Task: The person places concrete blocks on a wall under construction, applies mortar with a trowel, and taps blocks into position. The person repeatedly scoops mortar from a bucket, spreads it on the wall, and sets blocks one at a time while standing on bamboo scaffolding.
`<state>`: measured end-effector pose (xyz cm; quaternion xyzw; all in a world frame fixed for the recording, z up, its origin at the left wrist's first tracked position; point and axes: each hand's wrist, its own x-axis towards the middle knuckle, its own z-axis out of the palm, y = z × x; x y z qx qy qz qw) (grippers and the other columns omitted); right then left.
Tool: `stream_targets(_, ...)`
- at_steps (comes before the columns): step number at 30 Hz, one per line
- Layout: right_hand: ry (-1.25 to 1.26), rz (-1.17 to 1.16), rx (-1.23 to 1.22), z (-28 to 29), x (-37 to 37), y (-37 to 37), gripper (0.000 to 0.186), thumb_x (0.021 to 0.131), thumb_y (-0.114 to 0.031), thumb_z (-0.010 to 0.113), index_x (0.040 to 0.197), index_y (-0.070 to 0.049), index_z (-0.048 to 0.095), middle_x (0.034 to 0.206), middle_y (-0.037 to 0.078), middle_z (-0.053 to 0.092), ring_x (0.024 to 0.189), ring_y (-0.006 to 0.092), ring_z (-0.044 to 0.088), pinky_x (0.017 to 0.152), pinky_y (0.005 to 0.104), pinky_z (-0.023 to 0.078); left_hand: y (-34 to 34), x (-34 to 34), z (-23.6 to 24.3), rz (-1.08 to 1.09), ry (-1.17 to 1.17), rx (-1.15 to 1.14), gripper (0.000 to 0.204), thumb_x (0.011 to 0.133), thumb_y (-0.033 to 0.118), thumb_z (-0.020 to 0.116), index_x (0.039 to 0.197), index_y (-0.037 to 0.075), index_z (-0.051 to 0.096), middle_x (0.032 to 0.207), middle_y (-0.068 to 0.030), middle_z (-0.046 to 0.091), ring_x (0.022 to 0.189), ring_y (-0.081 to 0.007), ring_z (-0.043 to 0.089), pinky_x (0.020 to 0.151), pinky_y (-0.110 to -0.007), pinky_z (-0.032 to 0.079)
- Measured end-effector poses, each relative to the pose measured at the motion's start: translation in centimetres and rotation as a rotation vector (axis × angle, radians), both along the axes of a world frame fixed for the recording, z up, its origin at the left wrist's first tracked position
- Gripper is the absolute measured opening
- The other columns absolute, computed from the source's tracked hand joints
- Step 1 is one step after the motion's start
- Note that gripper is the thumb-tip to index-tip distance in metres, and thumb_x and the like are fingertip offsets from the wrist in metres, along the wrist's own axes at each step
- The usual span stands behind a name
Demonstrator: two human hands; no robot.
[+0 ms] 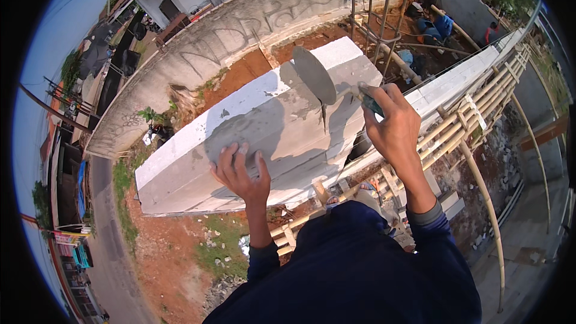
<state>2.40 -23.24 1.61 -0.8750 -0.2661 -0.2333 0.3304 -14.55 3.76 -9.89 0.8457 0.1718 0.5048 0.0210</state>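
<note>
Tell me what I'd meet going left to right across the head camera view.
Grey road, left hand with fingers spread over the wall, trowel blade, right hand gripping the handle, long leaning bamboo pole, reddish-brown board.

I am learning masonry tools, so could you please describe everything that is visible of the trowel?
The trowel has a broad, flat, rounded blade, dull grey and metal by its look, with a thin neck leading to a dark greenish handle. The right grip holds this handle, covering much of it. The blade lies left of the grip, appears tilted, and shows over the grey block wall; whether it touches the blocks is unclear.
</note>
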Motion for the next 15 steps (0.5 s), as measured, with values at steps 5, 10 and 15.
stream_targets(5,-0.014,0.033,0.000,0.03,0.52,0.32,0.036,0.085,-0.007,0.080,0.120,-0.013,0.075,0.099,0.009,0.067,0.084,0.0354,0.071,0.069,0.0438,0.055,0.35,0.08,-0.09,0.003,-0.004,0.026,0.045,0.085,0.015,0.085,0.128,0.014,0.070,0.137,-0.0072,0.063,0.138,-0.0328,0.055,0.125,-0.063,0.023)
stream_targets(10,-0.035,-0.001,0.027,-0.18,0.74,0.77,0.037,0.084,-0.005,0.080,0.120,-0.011,0.075,0.098,0.009,0.067,0.086,0.0353,0.071,0.072,0.0430,0.055,0.44,0.73,-0.41,0.009,-0.014,0.034,0.045,0.086,0.015,0.084,0.128,0.013,0.070,0.136,-0.0075,0.063,0.137,-0.0328,0.055,0.125,-0.064,0.023)
stream_targets(15,0.047,0.008,0.213,-0.72,0.57,0.50,0.038,0.082,-0.007,0.081,0.120,-0.013,0.075,0.100,0.009,0.068,0.087,0.0351,0.071,0.073,0.0444,0.055,0.50,0.44,-0.39,0.007,-0.007,0.035,0.045,0.086,0.016,0.084,0.128,0.013,0.070,0.136,-0.0074,0.063,0.138,-0.0324,0.055,0.125,-0.064,0.024)
